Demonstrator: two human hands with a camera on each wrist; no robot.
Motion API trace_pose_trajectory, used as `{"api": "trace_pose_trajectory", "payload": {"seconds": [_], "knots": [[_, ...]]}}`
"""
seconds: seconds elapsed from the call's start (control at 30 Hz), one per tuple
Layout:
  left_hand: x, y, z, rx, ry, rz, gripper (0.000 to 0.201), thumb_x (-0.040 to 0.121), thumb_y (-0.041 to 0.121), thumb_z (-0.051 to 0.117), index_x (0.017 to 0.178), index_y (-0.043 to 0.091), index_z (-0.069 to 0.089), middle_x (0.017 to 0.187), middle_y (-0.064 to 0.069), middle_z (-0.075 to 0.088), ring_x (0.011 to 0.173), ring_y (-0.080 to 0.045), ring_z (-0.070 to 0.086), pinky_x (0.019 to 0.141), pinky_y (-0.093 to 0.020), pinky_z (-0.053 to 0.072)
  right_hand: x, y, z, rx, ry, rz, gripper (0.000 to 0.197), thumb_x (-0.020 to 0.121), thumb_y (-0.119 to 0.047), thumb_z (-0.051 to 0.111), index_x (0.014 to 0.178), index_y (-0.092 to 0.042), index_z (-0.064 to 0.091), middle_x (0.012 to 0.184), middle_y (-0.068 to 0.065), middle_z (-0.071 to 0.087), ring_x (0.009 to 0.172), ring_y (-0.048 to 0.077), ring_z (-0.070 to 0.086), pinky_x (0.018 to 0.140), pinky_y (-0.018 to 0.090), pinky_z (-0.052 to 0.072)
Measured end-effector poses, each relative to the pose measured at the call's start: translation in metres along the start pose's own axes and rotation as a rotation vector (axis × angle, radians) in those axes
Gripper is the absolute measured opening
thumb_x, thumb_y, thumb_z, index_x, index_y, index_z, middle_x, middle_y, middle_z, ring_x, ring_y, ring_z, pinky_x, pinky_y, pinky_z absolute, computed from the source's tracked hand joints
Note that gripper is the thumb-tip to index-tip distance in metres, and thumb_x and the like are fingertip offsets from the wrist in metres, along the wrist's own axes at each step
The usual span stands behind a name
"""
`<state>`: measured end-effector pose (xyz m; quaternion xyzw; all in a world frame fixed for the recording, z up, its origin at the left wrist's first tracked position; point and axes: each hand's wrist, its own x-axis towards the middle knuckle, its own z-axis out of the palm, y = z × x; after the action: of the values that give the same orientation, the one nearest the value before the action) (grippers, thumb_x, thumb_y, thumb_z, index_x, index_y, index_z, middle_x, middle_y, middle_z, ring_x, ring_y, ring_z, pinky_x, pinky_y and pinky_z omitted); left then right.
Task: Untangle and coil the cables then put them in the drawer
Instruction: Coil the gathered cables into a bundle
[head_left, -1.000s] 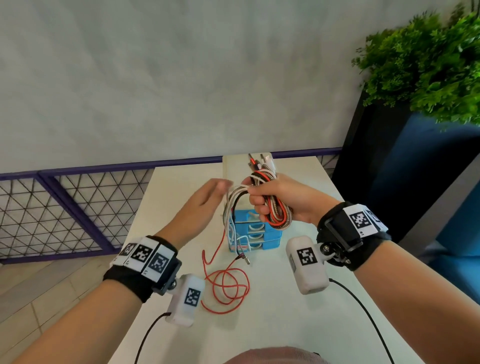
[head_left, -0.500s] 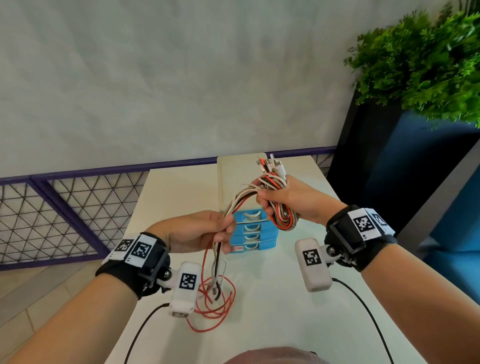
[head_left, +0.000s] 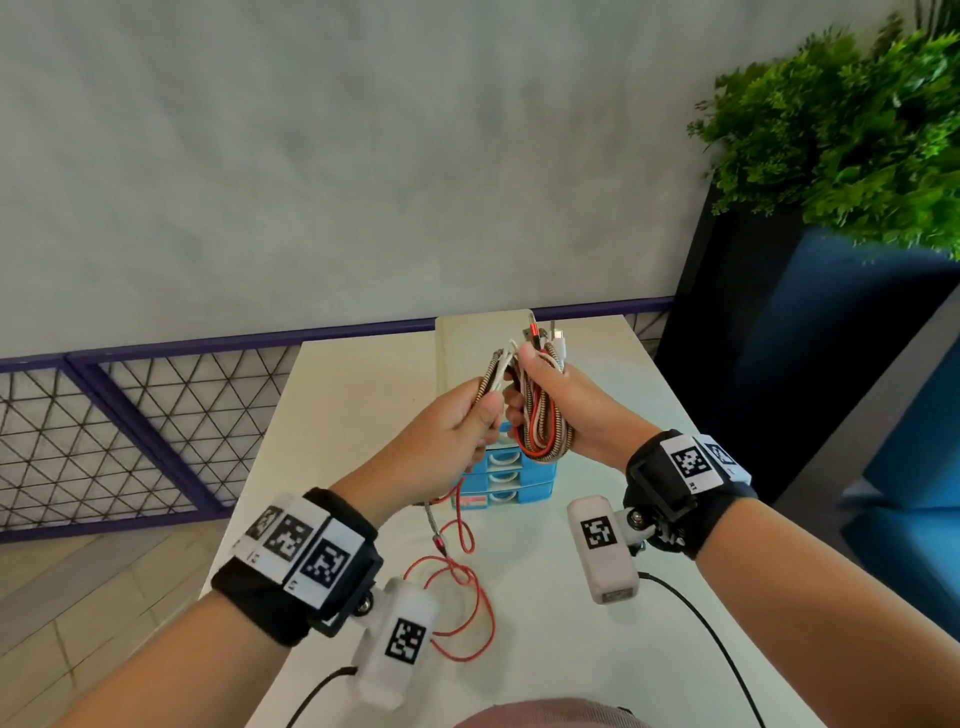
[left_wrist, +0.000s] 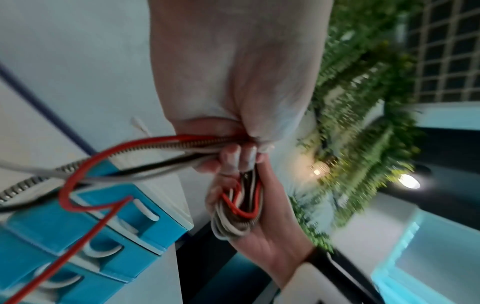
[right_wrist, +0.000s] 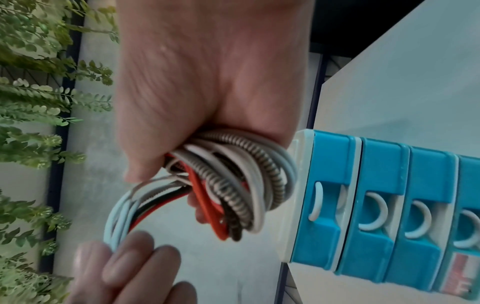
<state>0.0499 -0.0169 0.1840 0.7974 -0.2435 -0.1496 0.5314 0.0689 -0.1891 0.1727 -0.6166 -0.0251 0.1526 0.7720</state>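
Above the desk (head_left: 545, 649), right hand (head_left: 558, 410) fingers clamp the cable bundle (head_left: 543, 426); left hand (head_left: 457, 431) fingers pinch its loose strands. Blue drawer unit (head_left: 511, 480) behind, drawers closed, contents hidden.

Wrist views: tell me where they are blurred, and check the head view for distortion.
Left wrist: plant and background smeared by motion, left hand pale and washed out. Right wrist: left hand's fingers and cable bundle soft, blue drawer unit sharper. Head: sharp, but wide-angle bends the purple railing.
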Motion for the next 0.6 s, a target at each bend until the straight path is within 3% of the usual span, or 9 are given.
{"api": "trace_pose_trajectory", "payload": {"seconds": [0.07,0.1,0.17,0.27,0.43,0.5,0.6], "knots": [[0.0,0.006,0.007,0.159,0.039,0.028,0.023,0.099,0.038,0.034,0.081,0.028,0.044,0.064,0.016,0.048,0.056,0.003,0.048,0.06,-0.019,0.037,0.001,0.001,0.003,0.019,0.012,0.047,0.064,0.08,-0.064,0.049,0.103,-0.005,0.059,0.089,0.014,0.064,0.083,0.025,0.065,0.08,0.037,0.056],[0.0,0.01,0.011,0.245,0.062,0.032,0.02,0.099,0.038,0.033,0.085,0.03,0.044,0.073,0.015,0.054,0.066,0.005,0.055,0.063,-0.018,0.04,0.001,0.001,0.006,0.043,0.01,0.071,0.069,0.078,-0.068,0.046,0.102,-0.005,0.062,0.091,0.013,0.068,0.087,0.025,0.067,0.083,0.037,0.056],[0.0,0.017,0.016,0.428,0.103,0.043,0.021,0.099,0.04,0.031,0.1,0.025,0.046,0.088,0.006,0.062,0.081,-0.005,0.06,0.067,-0.022,0.045,0.0,0.001,0.01,0.103,0.006,0.09,0.066,0.083,-0.07,0.038,0.092,-0.01,0.065,0.084,0.008,0.07,0.083,0.02,0.069,0.079,0.032,0.057],[0.002,0.024,0.022,0.688,0.129,0.023,0.03,0.1,0.042,0.027,0.108,0.018,0.043,0.084,0.0,0.06,0.075,-0.015,0.059,0.063,-0.028,0.046,0.0,0.003,0.013,0.187,0.043,0.129,0.062,0.086,-0.07,0.035,0.079,-0.014,0.061,0.067,0.001,0.066,0.065,0.013,0.067,0.064,0.026,0.054],[0.007,0.025,0.031,0.956,0.161,-0.01,0.026,0.101,0.037,0.03,0.112,0.016,0.04,0.074,0.004,0.047,0.066,-0.018,0.051,0.056,-0.033,0.04,-0.006,0.002,0.015,0.254,-0.011,0.175,0.061,0.065,-0.074,0.057,0.086,-0.017,0.058,0.078,0.001,0.055,0.055,0.009,0.057,0.06,0.024,0.049],[0.009,0.028,0.033,0.995,0.163,-0.029,0.024,0.1,0.031,0.033,0.117,0.015,0.04,0.07,0.006,0.041,0.066,-0.018,0.047,0.051,-0.029,0.031,-0.005,0.003,0.014,0.218,-0.035,0.17,0.053,0.067,-0.067,0.067,0.087,-0.018,0.058,0.077,0.003,0.049,0.055,0.01,0.053,0.062,0.025,0.047],[0.012,0.035,0.034,1.043,0.093,-0.104,0.025,0.1,0.024,0.033,0.116,0.011,0.046,0.073,0.004,0.042,0.074,-0.02,0.048,0.055,-0.028,0.027,-0.003,0.005,0.013,0.146,-0.039,0.153,0.037,0.071,-0.048,0.077,0.08,-0.018,0.057,0.073,0.006,0.039,0.062,0.017,0.047,0.06,0.029,0.043]]}}
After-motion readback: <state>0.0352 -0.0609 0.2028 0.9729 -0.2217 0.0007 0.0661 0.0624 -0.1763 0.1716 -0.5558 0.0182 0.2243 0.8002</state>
